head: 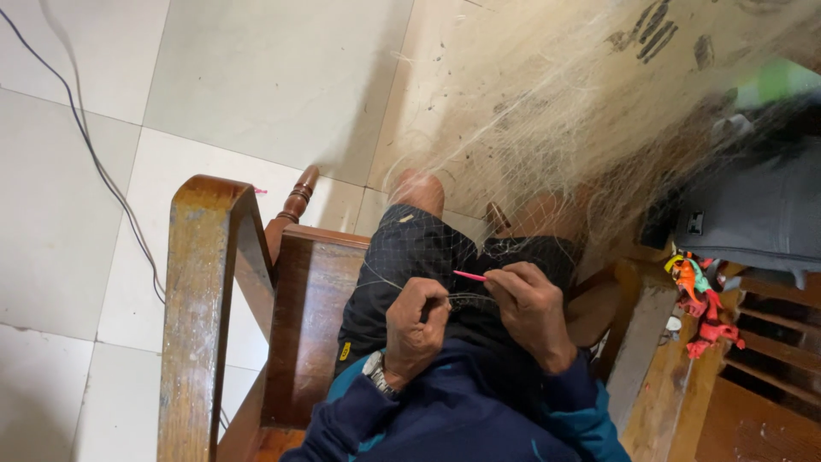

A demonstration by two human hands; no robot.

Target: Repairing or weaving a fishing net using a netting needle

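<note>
1. From the head camera I count one thin dark cable [103,171] trailing over the pale tiled floor [256,77] at the far left.
2. I see one brown wooden chair [201,282] with a curved armrest and a turned spindle; the person sits in it, in dark mesh-patterned shorts [402,257].
3. I count two hands, both held low over the lap, wrists bent inward towards each other, coming out of dark blue sleeves with teal trim.
4. The left hand [416,325] wears one silver wristwatch [375,370]; its fingers are curled shut and pinch strands of the fine pale fishing net [547,111] just above the thigh.
5. One slim pink netting needle [469,275] lies between the two hands, its free end pointing left; the right hand [532,308] is clamped on its other end, fingers bent over it and over the mesh.
6. The one net spreads from the hands up and to the right in a large hazy heap, draped over both bare knees.
7. At the right I see one grey fabric bag [753,214]; whether anything is inside I cannot tell.
8. Below it lies one cluster of orange and red plastic pieces [703,308] on a wooden slatted surface [770,342]; their number I cannot make out.
</note>
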